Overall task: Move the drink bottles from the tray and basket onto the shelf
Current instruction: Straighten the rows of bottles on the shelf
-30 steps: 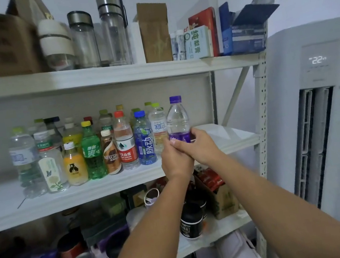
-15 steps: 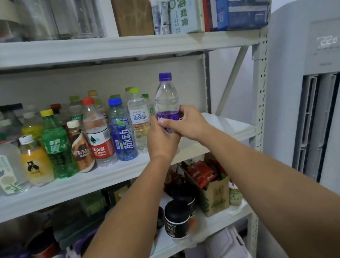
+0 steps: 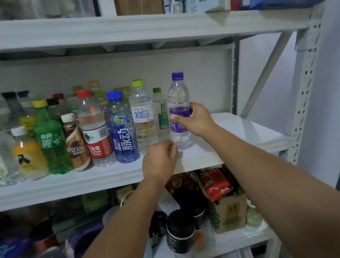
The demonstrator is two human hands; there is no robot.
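Wrapping purple-label bottle [image 3: 178, 96] mid-height, right grip [image 3: 194, 120].

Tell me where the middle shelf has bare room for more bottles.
Bare board runs right of the purple-capped clear plastic bottle, which the right hand grips, out to the perforated grey upright. A narrow strip is free along the front edge of the white middle shelf. Left of that bottle it is crowded: bottles stand packed several deep.
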